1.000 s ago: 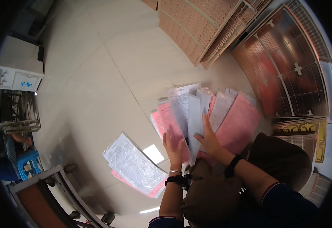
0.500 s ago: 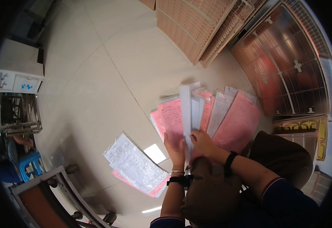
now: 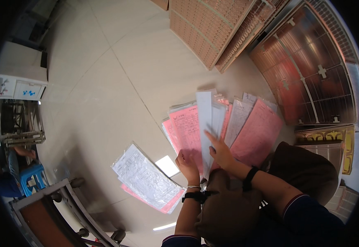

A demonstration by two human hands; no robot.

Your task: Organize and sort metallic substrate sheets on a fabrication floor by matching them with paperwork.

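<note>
Pale glossy floor tiles [image 3: 105, 82] fill most of the frame, with perforated brown panels [image 3: 212, 33] leaning at the top and dark red lattice panels [image 3: 307, 78] along the upper right. Just right of centre lies the fan of pink and white sheets [image 3: 249, 127], many in clear sleeves, spread on the floor in front of the person's knees. The left hand [image 3: 187, 162] rests low centre with fingers curled onto the lower edge of a pink sheet [image 3: 186, 127], seemingly pinching it, though the thumb is hidden. The right hand [image 3: 220, 152] lies beside it, fingers spread flat and pointing up-left against a tall white sheet [image 3: 207, 119]. A second ago that same white sheet was part of a looser, wider bunch lifted between both hands; half a second ago it stood narrow and on edge; now it lies flatter against the pile, with the right hand pressing on it rather than lifting. That suggests one sheet has just been leafed over and the sorting moves on to the next. Lower left of centre, a separate sleeved stack [image 3: 146, 179] with pink underneath has not moved, nor has the small white card [image 3: 167, 165] beside it.
</note>
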